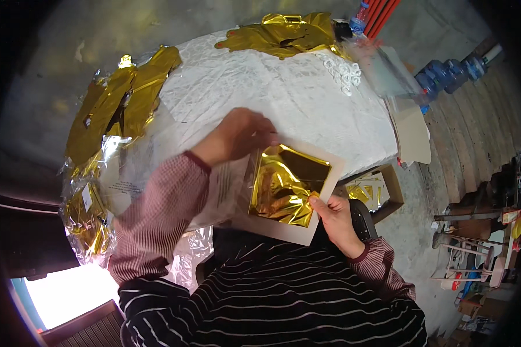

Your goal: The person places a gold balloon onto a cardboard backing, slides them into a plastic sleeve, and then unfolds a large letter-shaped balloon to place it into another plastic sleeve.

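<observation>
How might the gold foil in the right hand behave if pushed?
The gold foil would probably crumple, as creases gather near the right hand. Its glossy sheen suggests slipperiness. The flat white card bordering it likely adds stiffness.

Tiny print (pixel 124 187) on clear plastic (pixel 134 168) — illegible

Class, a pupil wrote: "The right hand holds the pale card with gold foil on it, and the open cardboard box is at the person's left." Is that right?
Not quite: the head view shows the open cardboard box at the person's right, not left. The right hand does hold the pale card with gold foil on it.
</observation>
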Motion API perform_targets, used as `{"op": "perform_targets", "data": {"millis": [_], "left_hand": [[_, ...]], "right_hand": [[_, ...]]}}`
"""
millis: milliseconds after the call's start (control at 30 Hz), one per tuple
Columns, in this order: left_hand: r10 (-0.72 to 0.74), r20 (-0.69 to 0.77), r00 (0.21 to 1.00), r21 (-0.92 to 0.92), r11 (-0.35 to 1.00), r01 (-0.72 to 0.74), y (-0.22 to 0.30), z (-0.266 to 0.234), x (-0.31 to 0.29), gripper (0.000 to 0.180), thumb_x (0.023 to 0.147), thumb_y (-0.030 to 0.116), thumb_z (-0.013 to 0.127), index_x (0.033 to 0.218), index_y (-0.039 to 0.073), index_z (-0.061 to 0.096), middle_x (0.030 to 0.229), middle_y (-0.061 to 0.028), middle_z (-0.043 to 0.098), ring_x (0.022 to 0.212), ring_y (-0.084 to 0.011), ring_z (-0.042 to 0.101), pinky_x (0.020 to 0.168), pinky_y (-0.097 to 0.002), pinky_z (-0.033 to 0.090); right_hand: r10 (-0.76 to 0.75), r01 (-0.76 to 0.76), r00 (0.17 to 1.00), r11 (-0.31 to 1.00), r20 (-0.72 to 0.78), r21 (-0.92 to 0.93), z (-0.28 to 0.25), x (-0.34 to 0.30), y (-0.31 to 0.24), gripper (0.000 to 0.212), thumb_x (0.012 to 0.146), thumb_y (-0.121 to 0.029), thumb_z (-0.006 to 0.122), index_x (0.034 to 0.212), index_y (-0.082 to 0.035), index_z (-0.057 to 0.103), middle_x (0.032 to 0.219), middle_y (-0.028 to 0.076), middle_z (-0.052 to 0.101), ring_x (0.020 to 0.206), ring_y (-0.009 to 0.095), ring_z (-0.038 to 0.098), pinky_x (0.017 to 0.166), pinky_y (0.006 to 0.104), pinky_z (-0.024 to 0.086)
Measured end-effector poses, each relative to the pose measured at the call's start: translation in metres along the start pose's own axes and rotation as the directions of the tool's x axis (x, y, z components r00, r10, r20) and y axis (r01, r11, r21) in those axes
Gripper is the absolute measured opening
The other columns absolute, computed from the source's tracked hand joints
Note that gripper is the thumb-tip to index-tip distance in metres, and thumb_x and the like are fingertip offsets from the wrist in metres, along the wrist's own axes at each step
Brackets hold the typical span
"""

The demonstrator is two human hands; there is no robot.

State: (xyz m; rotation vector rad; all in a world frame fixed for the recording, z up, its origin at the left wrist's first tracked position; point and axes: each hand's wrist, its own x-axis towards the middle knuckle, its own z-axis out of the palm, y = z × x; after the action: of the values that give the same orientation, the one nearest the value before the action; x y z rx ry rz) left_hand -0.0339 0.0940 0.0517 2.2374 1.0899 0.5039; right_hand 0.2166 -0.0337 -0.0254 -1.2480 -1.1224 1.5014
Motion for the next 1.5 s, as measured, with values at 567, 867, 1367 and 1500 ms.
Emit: {"op": "perform_targets", "data": {"millis": [567,867,1367,1500], "left_hand": [[-0.019,0.108,0.994,-0.243,0.969,0.045,0.012,-0.001,0.04,0.019,0.077,0.017,0.066,0.085,0.0,0.065,0.074,-0.011,0.065,0.07,-0.0176,0.061,0.068,-0.0294,0.048],[-0.236,-0.692,0.682,-0.586,0.735,-0.341,0.055,0.071,-0.082,0.03,0.084,0.008,0.059,0.112,0.001,0.053,0.109,-0.0129,0.057,0.1,-0.0197,0.054,0.081,-0.0295,0.043],[-0.76,-0.353,0.546,-0.9,0.116,-0.42,0.069,0.118,-0.03,0.024,0.094,0.027,0.047,0.102,0.007,0.057,0.091,0.0012,0.061,0.076,-0.0052,0.054,0.066,-0.0201,0.044],[-0.746,-0.362,0.559,-0.877,0.069,-0.476,0.066,0.125,-0.037,0.026,0.094,0.028,0.047,0.103,0.006,0.057,0.095,-0.0002,0.061,0.08,-0.0065,0.055,0.069,-0.0215,0.045]], "right_hand": [[-0.028,0.029,0.997,0.999,0.075,-0.013,-0.004,0.029,-0.008,0.013,0.087,-0.01,0.058,0.084,0.0,0.066,0.071,-0.006,0.058,0.061,0.001,0.044,0.056,0.0182,0.036],[-0.178,0.258,0.95,0.911,-0.258,0.321,-0.009,0.045,-0.044,0.012,0.088,-0.01,0.057,0.078,-0.004,0.061,0.072,-0.002,0.06,0.059,0.002,0.047,0.054,0.0181,0.035],[-0.185,0.241,0.968,0.878,-0.171,0.413,0.039,0.064,-0.032,0.013,0.09,-0.01,0.053,0.083,-0.002,0.061,0.081,0.002,0.062,0.069,0.006,0.053,0.064,0.0201,0.042],[-0.139,0.182,0.982,0.872,-0.126,0.455,0.04,0.066,-0.03,0.015,0.091,-0.013,0.053,0.085,-0.002,0.061,0.083,0.002,0.062,0.071,0.007,0.055,0.065,0.0212,0.043]]}}
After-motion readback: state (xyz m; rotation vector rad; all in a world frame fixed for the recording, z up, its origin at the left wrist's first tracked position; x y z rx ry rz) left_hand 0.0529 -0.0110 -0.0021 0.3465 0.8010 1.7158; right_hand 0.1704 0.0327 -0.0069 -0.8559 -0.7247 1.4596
